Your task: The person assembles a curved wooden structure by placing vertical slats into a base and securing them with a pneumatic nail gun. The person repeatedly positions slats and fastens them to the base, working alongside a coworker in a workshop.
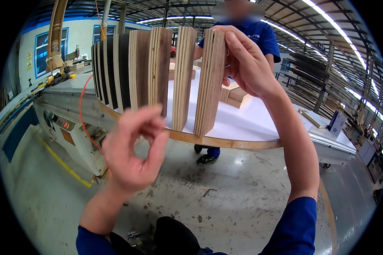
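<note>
While the right hand (247,61) grips the rightmost upright plywood block (209,85), the empty left hand (132,148) hangs half-curled near the tabletop (259,123).

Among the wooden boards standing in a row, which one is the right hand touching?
The rightmost board: the right hand touches it at its upper end, while the other boards stand apart from that hand.
</note>
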{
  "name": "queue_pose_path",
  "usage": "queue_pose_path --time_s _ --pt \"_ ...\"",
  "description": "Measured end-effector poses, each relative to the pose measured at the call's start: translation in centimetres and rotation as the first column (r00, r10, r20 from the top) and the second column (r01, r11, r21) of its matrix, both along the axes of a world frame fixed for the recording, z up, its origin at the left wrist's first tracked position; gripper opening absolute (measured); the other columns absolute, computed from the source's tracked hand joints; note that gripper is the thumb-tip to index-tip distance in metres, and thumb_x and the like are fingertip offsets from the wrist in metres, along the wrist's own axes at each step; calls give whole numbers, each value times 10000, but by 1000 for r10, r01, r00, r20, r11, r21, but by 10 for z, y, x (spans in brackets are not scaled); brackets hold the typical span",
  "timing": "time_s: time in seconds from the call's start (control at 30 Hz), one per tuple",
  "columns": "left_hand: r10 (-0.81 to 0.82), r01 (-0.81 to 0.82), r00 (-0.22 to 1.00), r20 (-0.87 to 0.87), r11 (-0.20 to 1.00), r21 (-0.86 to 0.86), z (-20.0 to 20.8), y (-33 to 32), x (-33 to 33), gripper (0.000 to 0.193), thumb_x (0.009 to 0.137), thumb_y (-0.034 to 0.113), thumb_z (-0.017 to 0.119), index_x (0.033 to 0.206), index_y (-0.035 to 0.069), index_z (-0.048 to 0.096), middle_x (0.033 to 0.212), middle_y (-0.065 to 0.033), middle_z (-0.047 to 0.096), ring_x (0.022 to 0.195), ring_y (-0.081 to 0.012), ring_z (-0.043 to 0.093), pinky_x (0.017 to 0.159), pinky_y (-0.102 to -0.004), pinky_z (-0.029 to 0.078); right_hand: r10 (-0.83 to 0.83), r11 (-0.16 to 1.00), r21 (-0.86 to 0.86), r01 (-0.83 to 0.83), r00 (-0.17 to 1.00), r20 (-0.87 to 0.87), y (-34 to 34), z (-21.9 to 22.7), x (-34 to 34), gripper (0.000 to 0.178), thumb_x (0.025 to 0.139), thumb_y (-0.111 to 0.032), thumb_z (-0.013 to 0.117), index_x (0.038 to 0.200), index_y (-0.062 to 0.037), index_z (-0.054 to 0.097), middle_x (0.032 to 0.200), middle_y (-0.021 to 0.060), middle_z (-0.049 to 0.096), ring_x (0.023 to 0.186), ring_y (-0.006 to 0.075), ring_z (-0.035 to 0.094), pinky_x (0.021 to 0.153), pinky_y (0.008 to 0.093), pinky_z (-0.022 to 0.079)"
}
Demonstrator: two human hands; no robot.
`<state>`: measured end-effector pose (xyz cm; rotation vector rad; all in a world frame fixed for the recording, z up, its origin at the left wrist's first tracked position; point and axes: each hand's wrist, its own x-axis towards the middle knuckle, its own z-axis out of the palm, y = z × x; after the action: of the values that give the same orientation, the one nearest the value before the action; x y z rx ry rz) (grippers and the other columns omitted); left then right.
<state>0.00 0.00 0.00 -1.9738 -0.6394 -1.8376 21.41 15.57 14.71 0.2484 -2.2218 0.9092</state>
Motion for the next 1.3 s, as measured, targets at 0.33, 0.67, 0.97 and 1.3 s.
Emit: queue_pose_path --time_s 0.33,0.67,0.97,1.3 --pt "163 -175 984 -64 926 -336 57 -7 62 625 813 82 797 1346 -48 496 685 -106 683 568 -123 665 532 -239 493 -42 992 -122 45 999 25 -24 -11 6 479 1115 -394 270 1502 -129 368 1198 108 640 941 153 676 628 232 499" --pt "260 -275 961 -89 920 -280 54 9 62 787 760 95 824 1423 -47 423 618 -137 659 541 -214 671 544 -297 512 -451 893 122 434 862 232 -61 -68 44 818 810 -399 812 1409 44 474 1151 135 667 1047 178 634 829 310 514" --pt "103 -131 989 -106 943 -305 56 6 57 670 833 75 773 1410 -40 453 598 -80 643 530 -124 643 511 -261 494 -608 793 228 564 714 348 -82 -61 29 525 791 -385 801 988 88 685 848 115 698 791 143 650 688 296 516" --pt "0 157 965 261 798 -582 -135 -29 8 277 928 -41 557 1205 -25 553 642 -43 626 503 -87 584 453 -207 443 -733 680 329 655 600 321 -94 -64 16 507 761 -385 773 862 107 699 787 133 692 718 178 654 689 305 523"
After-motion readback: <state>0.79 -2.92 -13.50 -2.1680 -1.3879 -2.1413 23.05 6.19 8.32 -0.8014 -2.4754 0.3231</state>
